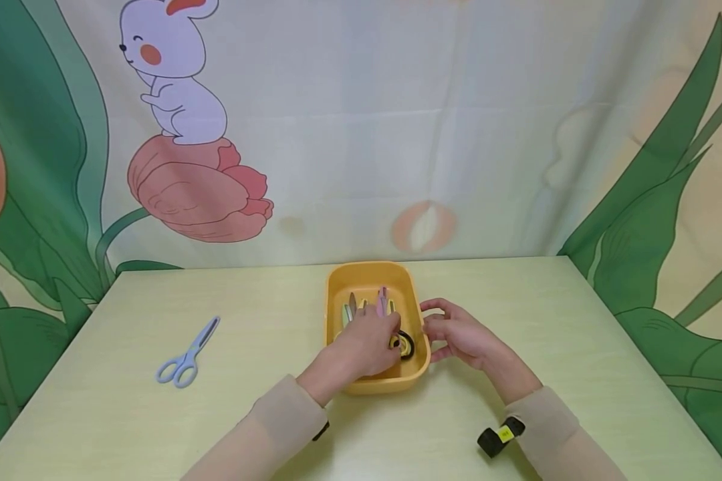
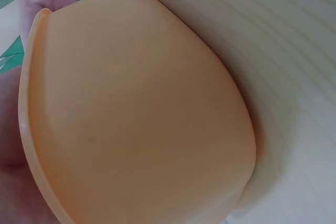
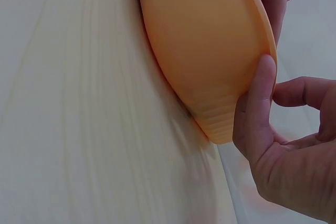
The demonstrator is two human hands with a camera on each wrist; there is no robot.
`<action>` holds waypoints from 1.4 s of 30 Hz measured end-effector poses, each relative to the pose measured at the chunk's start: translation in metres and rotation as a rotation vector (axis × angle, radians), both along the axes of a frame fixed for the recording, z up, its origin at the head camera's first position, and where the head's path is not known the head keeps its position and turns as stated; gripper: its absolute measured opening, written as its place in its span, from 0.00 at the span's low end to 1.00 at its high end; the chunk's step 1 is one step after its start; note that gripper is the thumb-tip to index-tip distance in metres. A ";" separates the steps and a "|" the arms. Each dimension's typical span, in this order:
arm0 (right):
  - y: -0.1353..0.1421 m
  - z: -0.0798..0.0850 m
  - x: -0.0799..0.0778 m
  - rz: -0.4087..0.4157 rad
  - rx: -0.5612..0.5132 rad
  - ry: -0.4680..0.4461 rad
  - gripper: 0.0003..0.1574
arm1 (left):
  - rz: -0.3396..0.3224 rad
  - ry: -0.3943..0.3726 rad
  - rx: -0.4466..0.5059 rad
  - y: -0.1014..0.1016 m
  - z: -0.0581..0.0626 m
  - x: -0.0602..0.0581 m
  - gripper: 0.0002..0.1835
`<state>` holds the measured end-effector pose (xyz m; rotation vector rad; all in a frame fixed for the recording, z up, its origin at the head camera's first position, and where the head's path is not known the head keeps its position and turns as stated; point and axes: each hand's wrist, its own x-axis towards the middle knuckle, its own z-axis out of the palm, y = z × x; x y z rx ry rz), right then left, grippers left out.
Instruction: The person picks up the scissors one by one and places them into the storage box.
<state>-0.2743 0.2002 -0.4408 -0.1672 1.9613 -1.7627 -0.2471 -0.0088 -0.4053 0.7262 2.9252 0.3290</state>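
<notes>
A yellow plastic bin (image 1: 376,385) stands on the table with several pairs of scissors inside. Among them are a pink pair (image 1: 382,302) and one with black-and-yellow handles (image 1: 407,344). My left hand (image 1: 367,341) reaches down into the bin over the scissors; its fingertips are hidden, and I cannot tell if it grips any. My right hand (image 1: 460,334) holds the bin's right edge. In the right wrist view that hand (image 3: 294,166) pinches the rim of the bin (image 3: 205,35). The left wrist view is filled by the bin's outer wall (image 2: 142,103).
Light blue scissors (image 1: 189,354) lie on the table (image 1: 265,321) to the left of the bin. A printed curtain (image 1: 337,133) hangs behind the table's back edge. A black wrist camera (image 1: 501,436) sits by my right sleeve.
</notes>
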 end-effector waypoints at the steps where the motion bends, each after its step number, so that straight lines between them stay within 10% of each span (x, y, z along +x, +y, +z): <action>1: 0.000 0.000 0.000 0.001 0.000 -0.001 0.32 | 0.002 -0.007 0.011 0.000 0.000 0.000 0.11; 25: 0.000 0.000 0.000 0.007 -0.017 -0.003 0.33 | -0.005 -0.024 0.109 -0.013 0.008 0.002 0.18; 42: 0.000 0.002 0.000 0.000 -0.008 0.005 0.32 | 0.028 0.115 0.312 -0.055 0.016 -0.003 0.17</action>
